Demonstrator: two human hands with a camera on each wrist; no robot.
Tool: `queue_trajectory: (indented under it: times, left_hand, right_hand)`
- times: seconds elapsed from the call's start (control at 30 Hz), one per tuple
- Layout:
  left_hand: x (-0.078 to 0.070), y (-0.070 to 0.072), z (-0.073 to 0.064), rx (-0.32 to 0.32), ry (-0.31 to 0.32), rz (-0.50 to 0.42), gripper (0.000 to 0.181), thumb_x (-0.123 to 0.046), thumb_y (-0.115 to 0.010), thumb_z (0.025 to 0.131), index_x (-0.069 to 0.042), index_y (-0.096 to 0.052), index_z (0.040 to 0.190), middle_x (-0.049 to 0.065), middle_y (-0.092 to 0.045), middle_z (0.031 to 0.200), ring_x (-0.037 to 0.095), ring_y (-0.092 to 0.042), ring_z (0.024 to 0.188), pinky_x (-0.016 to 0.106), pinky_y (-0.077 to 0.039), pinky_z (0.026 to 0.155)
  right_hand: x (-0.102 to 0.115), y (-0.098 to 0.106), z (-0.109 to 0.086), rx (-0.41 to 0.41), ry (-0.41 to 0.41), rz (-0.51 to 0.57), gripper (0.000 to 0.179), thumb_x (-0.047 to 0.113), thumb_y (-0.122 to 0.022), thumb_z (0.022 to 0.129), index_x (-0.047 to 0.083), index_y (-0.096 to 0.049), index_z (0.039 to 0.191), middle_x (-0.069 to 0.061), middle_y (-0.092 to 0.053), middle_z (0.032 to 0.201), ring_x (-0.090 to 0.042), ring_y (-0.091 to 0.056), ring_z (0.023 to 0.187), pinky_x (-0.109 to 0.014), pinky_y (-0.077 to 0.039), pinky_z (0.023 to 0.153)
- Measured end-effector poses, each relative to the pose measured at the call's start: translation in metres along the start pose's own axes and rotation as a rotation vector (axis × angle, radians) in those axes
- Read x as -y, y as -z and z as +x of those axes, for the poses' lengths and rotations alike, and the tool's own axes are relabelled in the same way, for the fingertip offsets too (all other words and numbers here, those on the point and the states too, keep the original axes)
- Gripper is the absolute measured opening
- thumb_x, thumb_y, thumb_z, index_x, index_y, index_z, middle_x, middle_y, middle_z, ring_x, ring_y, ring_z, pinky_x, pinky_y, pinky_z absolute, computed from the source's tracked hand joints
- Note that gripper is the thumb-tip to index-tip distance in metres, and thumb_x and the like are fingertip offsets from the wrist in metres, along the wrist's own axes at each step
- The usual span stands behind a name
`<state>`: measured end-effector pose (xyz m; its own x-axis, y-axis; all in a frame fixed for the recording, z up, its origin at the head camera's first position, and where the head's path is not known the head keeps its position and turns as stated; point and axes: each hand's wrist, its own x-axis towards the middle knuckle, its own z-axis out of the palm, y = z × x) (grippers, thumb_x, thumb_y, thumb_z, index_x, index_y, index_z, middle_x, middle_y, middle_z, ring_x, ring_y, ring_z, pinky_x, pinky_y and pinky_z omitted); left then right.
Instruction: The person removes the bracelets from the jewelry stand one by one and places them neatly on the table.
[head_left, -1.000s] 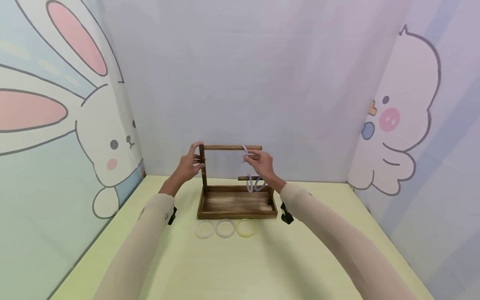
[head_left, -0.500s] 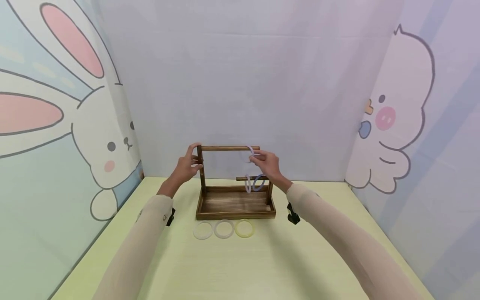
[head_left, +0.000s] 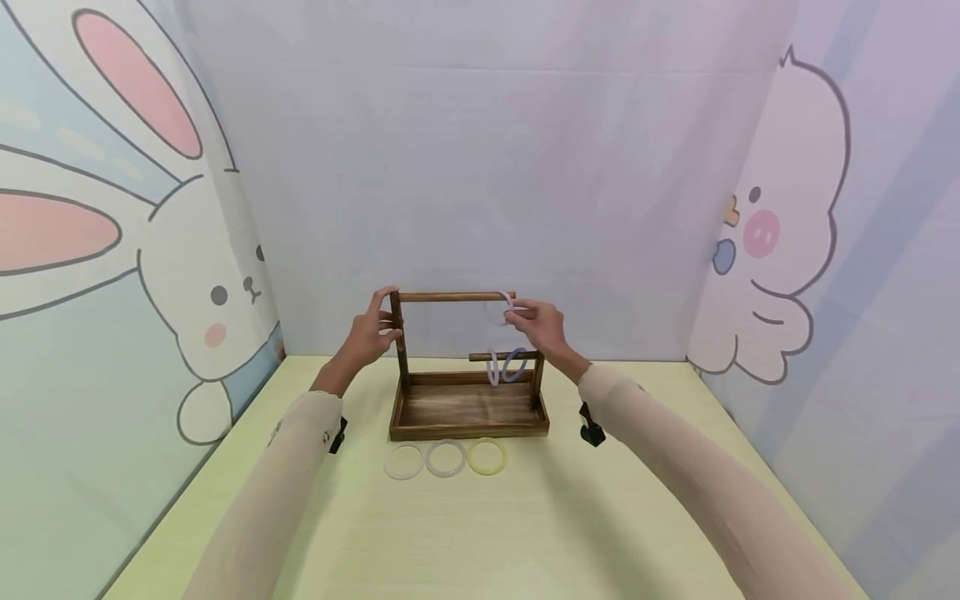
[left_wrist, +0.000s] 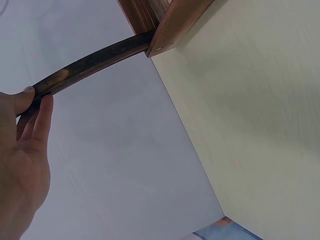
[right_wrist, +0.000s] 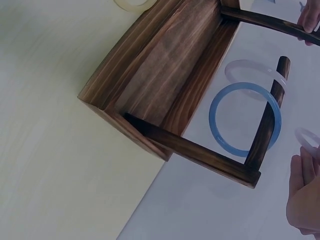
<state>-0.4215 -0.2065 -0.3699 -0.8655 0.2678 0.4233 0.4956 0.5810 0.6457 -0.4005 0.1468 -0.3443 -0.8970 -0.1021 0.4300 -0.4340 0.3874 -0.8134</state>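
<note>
Head view, centre of the frame: the right hand [head_left: 542, 323] pinches a thin, pale lilac ring [head_left: 510, 302] between thumb and fingers, near the free end of the dark wooden upper bar [head_left: 450, 297]. The ring seems to go round that bar, but the fingers cover part of it and I cannot be sure. If so, letting go this close to the tip, or a tug towards the right, could let it slip off, as no stopper shows there.

Left of centre, the left hand [head_left: 366, 337] has its fingers clamped on the dark wooden upright post [head_left: 399, 333]. Should that hold loosen, a knock from the right hand might shift the rectangular wooden tray base [head_left: 468, 432].

At right of centre in the right wrist view, a glossy blue ring [right_wrist: 214, 120] and a translucent whitish-lilac ring [right_wrist: 250, 62] hang on the short lower bar [right_wrist: 260, 140]. A dipping right wrist could brush them; the whitish one, nearer the tip, would probably fall first. A sliding base could also push the yellow ring [head_left: 487, 473], lying flat on the pale desk [head_left: 450, 533].
</note>
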Motion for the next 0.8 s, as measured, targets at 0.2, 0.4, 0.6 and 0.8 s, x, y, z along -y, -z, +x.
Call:
queue_trajectory:
  times: [0.2, 0.4, 0.6, 0.8]
  left_hand:
    - [-0.001, 0.000, 0.000, -0.006, -0.005, -0.005, 0.084, 0.007, -0.068, 0.097, -0.024, -0.022, 0.160, 0.031, -0.067, 0.125, 0.045, -0.064, 0.122, 0.056, -0.056, 0.098]
    - [-0.002, -0.001, 0.000, -0.003, -0.007, -0.018, 0.083, 0.009, -0.068, 0.096, -0.021, -0.022, 0.160, 0.032, -0.067, 0.125, 0.046, -0.065, 0.122, 0.055, -0.056, 0.098]
    - [0.000, -0.001, 0.001, -0.008, -0.014, -0.012, 0.083, 0.009, -0.068, 0.096, -0.019, -0.022, 0.160, 0.031, -0.067, 0.124, 0.045, -0.065, 0.121, 0.054, -0.056, 0.098]
    - [0.001, 0.000, 0.001, -0.013, -0.009, -0.004, 0.083, 0.007, -0.068, 0.097, -0.022, -0.022, 0.160, 0.031, -0.067, 0.125, 0.046, -0.065, 0.121, 0.056, -0.056, 0.097]
  right_hand:
    - [-0.005, 0.008, 0.002, 0.002, -0.022, 0.004, 0.038, 0.008, -0.071, 0.100, -0.008, -0.065, 0.134, -0.027, -0.072, 0.116, -0.040, -0.072, 0.109, -0.053, -0.058, 0.094]
    - [-0.010, 0.016, 0.004, -0.007, -0.053, -0.006, 0.038, 0.009, -0.070, 0.101, -0.007, -0.065, 0.134, -0.027, -0.072, 0.116, -0.039, -0.072, 0.108, -0.048, -0.060, 0.092]
    - [-0.010, 0.023, 0.006, -0.012, -0.080, 0.005, 0.037, 0.007, -0.069, 0.100, -0.008, -0.065, 0.134, -0.028, -0.071, 0.117, -0.039, -0.072, 0.109, -0.047, -0.060, 0.091]
    - [-0.010, 0.031, 0.005, -0.017, -0.098, 0.011, 0.037, 0.007, -0.069, 0.101, -0.008, -0.064, 0.134, -0.028, -0.071, 0.118, -0.039, -0.072, 0.109, -0.045, -0.061, 0.091]
